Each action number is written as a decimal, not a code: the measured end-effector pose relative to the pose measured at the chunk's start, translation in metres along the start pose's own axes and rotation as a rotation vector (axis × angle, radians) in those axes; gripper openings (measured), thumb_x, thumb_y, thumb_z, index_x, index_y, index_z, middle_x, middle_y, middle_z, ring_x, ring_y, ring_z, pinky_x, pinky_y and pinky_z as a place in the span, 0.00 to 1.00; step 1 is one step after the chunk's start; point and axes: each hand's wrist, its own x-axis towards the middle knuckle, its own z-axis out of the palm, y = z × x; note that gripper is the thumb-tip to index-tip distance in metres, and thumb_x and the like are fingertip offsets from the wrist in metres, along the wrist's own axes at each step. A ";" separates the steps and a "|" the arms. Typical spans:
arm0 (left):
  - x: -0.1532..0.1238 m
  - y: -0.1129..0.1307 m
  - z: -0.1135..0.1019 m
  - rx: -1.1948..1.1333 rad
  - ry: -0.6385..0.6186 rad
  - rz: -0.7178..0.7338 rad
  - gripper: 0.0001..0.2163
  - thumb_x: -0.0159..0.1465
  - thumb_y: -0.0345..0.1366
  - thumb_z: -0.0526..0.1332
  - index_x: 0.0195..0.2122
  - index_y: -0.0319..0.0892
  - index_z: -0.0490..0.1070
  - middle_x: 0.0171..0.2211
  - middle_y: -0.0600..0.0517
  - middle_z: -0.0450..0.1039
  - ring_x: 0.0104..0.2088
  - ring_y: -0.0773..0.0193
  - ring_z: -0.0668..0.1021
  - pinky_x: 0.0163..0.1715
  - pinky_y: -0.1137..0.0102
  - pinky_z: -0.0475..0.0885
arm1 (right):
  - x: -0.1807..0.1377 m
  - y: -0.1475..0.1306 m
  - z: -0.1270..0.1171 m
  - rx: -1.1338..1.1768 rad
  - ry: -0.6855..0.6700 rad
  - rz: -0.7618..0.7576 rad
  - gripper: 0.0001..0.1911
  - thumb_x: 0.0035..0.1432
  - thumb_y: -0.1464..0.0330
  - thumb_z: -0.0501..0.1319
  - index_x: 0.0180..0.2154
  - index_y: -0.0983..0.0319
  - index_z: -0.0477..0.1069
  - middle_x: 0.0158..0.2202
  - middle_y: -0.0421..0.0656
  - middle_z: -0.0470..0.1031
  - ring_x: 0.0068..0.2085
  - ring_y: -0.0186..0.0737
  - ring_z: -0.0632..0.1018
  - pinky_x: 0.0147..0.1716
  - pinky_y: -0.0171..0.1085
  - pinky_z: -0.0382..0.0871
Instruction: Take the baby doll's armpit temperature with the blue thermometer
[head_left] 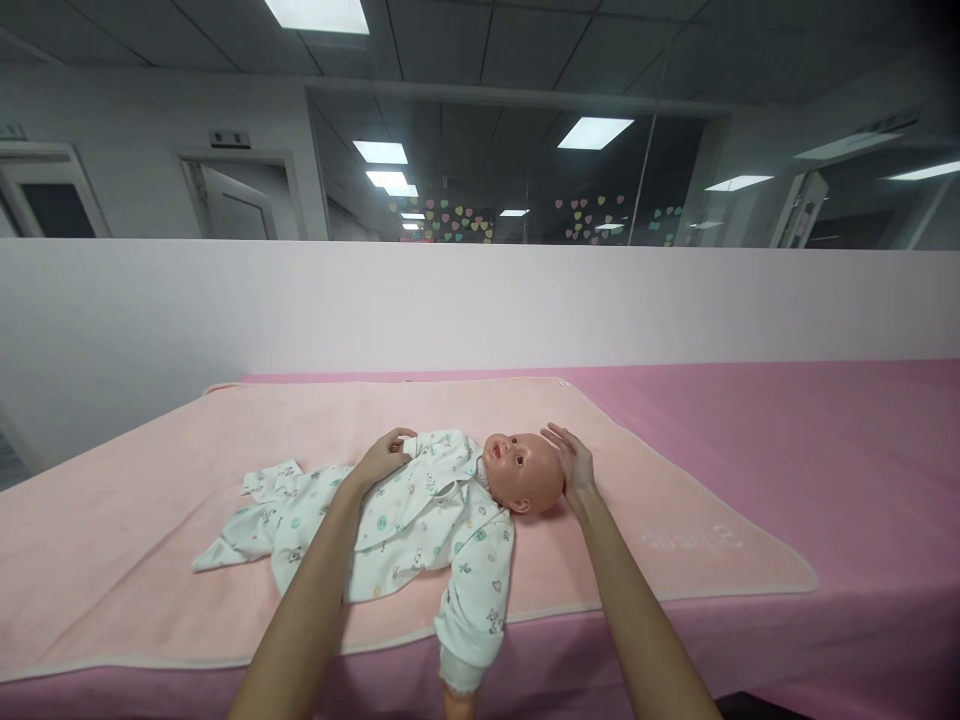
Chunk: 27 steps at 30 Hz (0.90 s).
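Note:
A baby doll lies on its back on a light pink blanket, head to the right. It wears a white patterned romper. My left hand rests on the doll's chest, fingers curled loosely over the cloth. My right hand cups the top of the doll's head, fingers spread and lying against it. One sleeve of the romper hangs over the blanket's front edge.
The blanket covers a table with a darker pink cover. A low white partition wall runs behind the table. Beyond it are glass walls with heart stickers and doors.

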 end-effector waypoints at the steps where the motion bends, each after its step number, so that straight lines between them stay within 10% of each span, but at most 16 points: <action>1: -0.001 0.001 0.000 -0.008 -0.002 0.013 0.21 0.47 0.36 0.57 0.44 0.43 0.66 0.21 0.59 0.53 0.23 0.68 0.63 0.26 0.74 0.61 | 0.003 0.000 -0.004 0.027 0.018 -0.016 0.19 0.47 0.57 0.58 0.40 0.59 0.72 0.43 0.43 0.75 0.43 0.43 0.75 0.41 0.39 0.69; 20: -0.006 0.009 0.007 0.234 0.199 0.045 0.18 0.50 0.43 0.60 0.42 0.45 0.68 0.24 0.55 0.67 0.30 0.63 0.70 0.32 0.70 0.63 | -0.019 -0.005 0.018 -0.162 -0.203 0.050 0.16 0.47 0.57 0.59 0.29 0.64 0.75 0.31 0.43 0.78 0.35 0.43 0.77 0.37 0.36 0.69; 24: -0.007 0.026 0.010 -0.089 0.261 0.135 0.22 0.50 0.42 0.62 0.46 0.44 0.67 0.46 0.47 0.69 0.46 0.56 0.69 0.40 0.68 0.66 | -0.020 -0.005 0.019 -0.137 -0.216 0.092 0.18 0.48 0.57 0.57 0.31 0.65 0.74 0.31 0.45 0.78 0.35 0.44 0.77 0.37 0.38 0.69; 27: -0.014 0.046 0.021 -0.459 0.022 0.239 0.23 0.53 0.42 0.61 0.50 0.43 0.64 0.46 0.45 0.69 0.45 0.59 0.71 0.40 0.68 0.67 | -0.022 -0.005 0.020 -0.141 -0.209 0.086 0.17 0.48 0.57 0.57 0.31 0.65 0.74 0.31 0.45 0.78 0.34 0.44 0.77 0.37 0.39 0.69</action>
